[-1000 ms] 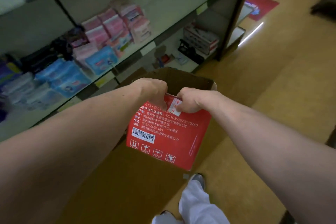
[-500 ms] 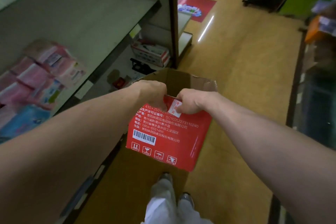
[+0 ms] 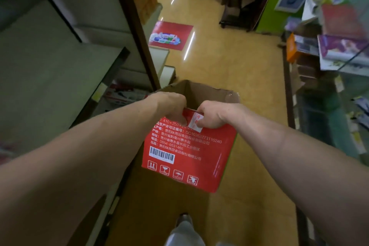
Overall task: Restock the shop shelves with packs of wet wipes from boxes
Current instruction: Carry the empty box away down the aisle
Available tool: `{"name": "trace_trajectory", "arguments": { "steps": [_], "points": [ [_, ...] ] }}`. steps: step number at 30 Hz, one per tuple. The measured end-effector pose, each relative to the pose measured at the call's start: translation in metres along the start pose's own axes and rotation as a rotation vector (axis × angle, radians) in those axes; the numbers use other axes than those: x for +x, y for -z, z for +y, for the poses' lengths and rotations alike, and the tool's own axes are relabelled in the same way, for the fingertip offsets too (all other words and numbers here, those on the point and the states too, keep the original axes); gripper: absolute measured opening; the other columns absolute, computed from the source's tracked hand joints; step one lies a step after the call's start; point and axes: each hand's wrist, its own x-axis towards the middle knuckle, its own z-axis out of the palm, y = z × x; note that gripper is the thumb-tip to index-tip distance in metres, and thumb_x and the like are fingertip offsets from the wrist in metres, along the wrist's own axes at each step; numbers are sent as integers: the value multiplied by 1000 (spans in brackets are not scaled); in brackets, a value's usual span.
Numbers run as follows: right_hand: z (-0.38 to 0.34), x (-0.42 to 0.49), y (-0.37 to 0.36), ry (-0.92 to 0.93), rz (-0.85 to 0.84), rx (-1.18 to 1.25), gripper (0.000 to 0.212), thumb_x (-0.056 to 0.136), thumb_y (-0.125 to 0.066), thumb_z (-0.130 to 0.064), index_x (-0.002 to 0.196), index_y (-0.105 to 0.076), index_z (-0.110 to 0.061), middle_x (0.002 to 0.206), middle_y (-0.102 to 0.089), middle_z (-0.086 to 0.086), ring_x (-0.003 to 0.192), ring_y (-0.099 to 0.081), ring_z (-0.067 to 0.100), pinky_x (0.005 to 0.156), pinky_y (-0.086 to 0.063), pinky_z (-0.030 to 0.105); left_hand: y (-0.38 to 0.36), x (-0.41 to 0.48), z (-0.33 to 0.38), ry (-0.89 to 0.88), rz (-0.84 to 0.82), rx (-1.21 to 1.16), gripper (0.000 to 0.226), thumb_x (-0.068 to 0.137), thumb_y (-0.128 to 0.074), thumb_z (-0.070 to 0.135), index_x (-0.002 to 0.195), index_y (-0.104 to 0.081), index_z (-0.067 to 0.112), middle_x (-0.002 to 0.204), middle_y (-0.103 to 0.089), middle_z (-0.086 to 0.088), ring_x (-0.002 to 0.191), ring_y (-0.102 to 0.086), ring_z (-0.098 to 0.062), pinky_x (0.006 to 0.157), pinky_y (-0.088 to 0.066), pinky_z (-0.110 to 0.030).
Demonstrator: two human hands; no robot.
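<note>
Red printed cardboard box (image 3: 185, 152), top open, gripped at near rim by left hand (image 3: 169, 106) & right hand (image 3: 211, 115); contents hidden, grey metal shelf (image 3: 60, 70) bare — restocking prob. unfinished.

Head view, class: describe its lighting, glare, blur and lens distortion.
Head view: dim, greenish light; white glare streaks on the glossy yellow floor; goods on the right-hand shelves smeared by motion blur; the red printed cardboard box, gripped at its top edge by the left hand and right hand, is sharp; the wide-angle lens stretches the forearms and slants the brown shelf upright.
</note>
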Motion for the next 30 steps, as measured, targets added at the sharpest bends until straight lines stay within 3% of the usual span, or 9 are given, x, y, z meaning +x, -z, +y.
{"name": "trace_trajectory", "arguments": {
  "steps": [6, 11, 17, 25, 30],
  "points": [
    [52, 41, 67, -49, 57, 8, 24, 95, -54, -27, 115, -63, -19, 98, -65, 1, 85, -62, 21, 64, -45, 25, 64, 75, 20, -71, 26, 62, 19, 90, -62, 40, 88, -59, 21, 77, -66, 3, 66, -63, -9, 58, -46, -21],
    [97, 79, 128, -42, 39, 6, 24, 96, -54, -28, 117, -62, -19, 96, -65, 0, 82, -63, 17, 56, -45, 23, 113, 139, 35, -74, 20, 50, 19, 89, -63, 39, 90, -59, 21, 77, -65, 5, 67, -63, -10, 61, -48, -22],
    [151, 119, 202, -25, 59, -33, 28, 94, -55, -27, 119, -64, -18, 98, -64, 0, 88, -63, 20, 66, -48, 26, 176, 209, 59, -54, 53, 63, 25, 90, -63, 38, 105, -63, 18, 78, -63, 5, 67, -60, -10, 62, -47, -21],
    [183, 172, 280, -8, 36, -31, 29, 96, -53, -27, 122, -61, -18, 102, -65, 1, 90, -65, 19, 70, -53, 29, 237, 286, 56, -48, 62, 27, 18, 91, -62, 37, 92, -57, 20, 72, -60, 6, 62, -58, -7, 58, -46, -19],
    [193, 214, 325, -9, 28, -19, 29, 97, -53, -27, 124, -61, -19, 99, -63, -2, 85, -63, 17, 62, -51, 25, 277, 334, 41, -61, 20, 39, 18, 91, -63, 35, 93, -57, 18, 74, -60, 5, 63, -59, -9, 63, -48, -21]
  ]
}}
